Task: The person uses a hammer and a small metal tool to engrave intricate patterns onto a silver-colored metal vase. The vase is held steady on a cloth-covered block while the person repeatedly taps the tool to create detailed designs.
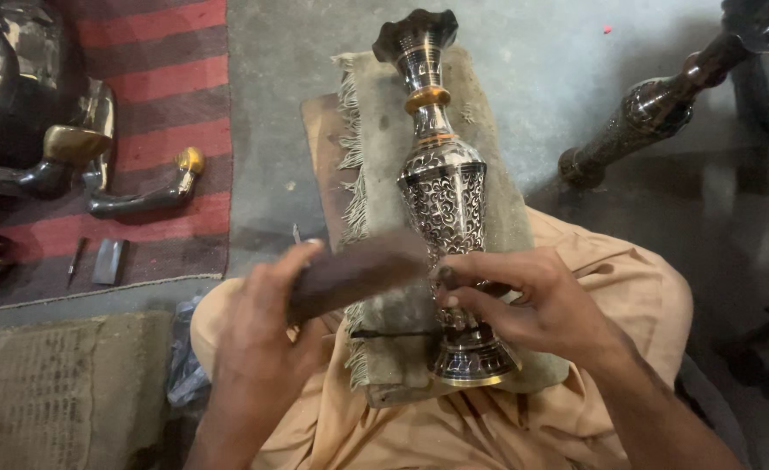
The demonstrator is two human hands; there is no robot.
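Nearest the camera, the left hand (267,335) enters from 6 o'clock, its fingers curled closed around a dark brown wooden block (358,274) that appears motion-blurred and points toward 2 o'clock. At 4 o'clock the right hand (537,305) is closed on a thin dark tool (444,277), whose tip touches the lower body of an engraved metal vase (444,196). Block and tool meet just beside the vase wall; whether the block touches the tool cannot be told because of the blur.

Vase: lies along the 12-to-6 o'clock line, scalloped mouth at 12 o'clock, round foot at 6 o'clock, silver-and-black floral engraving on the body, a brass-coloured band on the neck. It rests on a fringed grey cloth pad (384,165), which lies over a wooden board (319,139) supported on the person's lap, clothed in pale orange fabric (593,278).

Surroundings: at 10 o'clock a red striped rug (158,78) carries a curved dark metal piece with a brass tip (145,196), larger polished metal vessels (19,96), and small flat tools (106,259). At 2 o'clock a second engraved vase (654,109) lies tilted on the grey concrete floor (541,70). At 8 o'clock lies a coarse sacking mat (54,392).
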